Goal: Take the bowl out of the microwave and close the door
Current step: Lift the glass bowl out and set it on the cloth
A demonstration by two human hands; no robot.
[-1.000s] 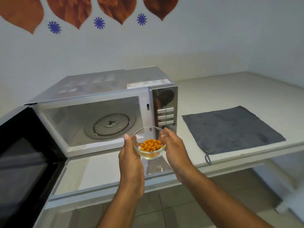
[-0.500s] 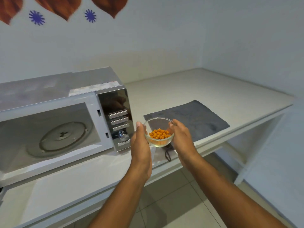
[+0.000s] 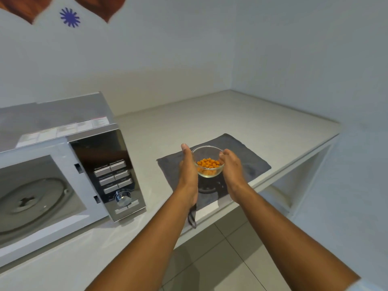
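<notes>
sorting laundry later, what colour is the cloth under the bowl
Dark grey cloth, plain with no pattern, seen in the head view.

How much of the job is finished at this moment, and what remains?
Done: the glass bowl is out of the microwave, whose cavity shows only its turntable. In hand: left hand and right hand hold it above the grey cloth. Left: set it down, close the door, out of view here.
</notes>
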